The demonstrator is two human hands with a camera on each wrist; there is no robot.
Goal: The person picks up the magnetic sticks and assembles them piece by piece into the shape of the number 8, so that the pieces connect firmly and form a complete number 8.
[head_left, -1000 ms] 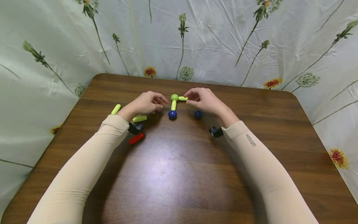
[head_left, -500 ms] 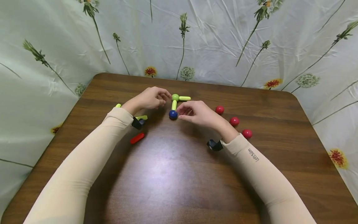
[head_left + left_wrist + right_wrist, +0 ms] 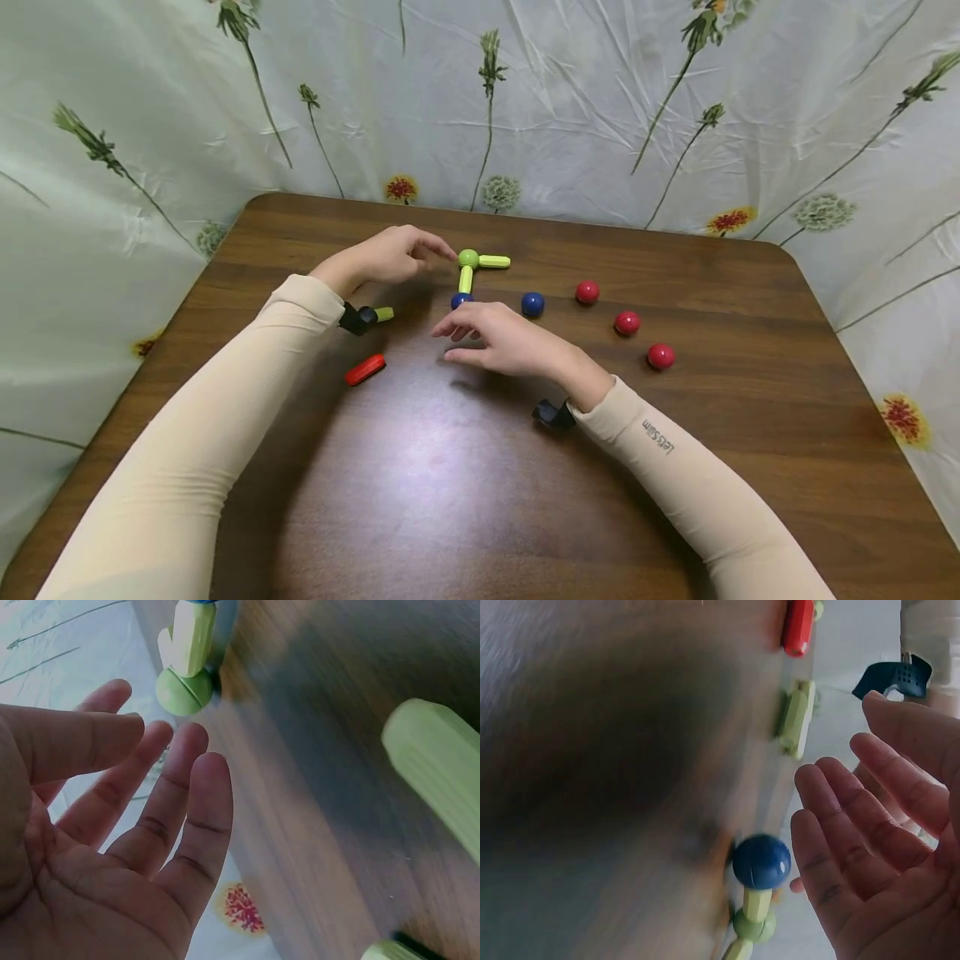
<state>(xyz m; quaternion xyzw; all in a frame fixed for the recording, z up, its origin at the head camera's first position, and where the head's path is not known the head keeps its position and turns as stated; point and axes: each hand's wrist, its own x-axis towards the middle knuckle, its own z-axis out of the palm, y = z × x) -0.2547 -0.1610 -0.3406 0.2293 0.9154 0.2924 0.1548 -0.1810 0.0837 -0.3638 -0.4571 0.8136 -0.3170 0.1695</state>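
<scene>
A green ball (image 3: 468, 259) lies towards the far side of the table, joined to two yellow-green sticks (image 3: 493, 262). One stick points right; the other runs towards me to a blue ball (image 3: 461, 300). My left hand (image 3: 393, 254) hovers left of the green ball, its loosely bent fingers holding nothing, as the left wrist view confirms. My right hand (image 3: 498, 337) is above the table just in front of the blue ball and partly hides it. In the right wrist view its palm and relaxed fingers (image 3: 840, 832) are bare.
A red stick (image 3: 365, 369) and a yellow-green stick (image 3: 385, 314) lie to the left, the latter partly behind the left wrist camera. Another blue ball (image 3: 532, 304) and three red balls (image 3: 627, 322) lie to the right. A flowered curtain (image 3: 562, 108) hangs behind the table (image 3: 720, 300).
My right hand has come towards me and left from beside the right-hand stick, passing the near blue ball and uncovering the red balls. My left hand has shifted slightly farther away.
</scene>
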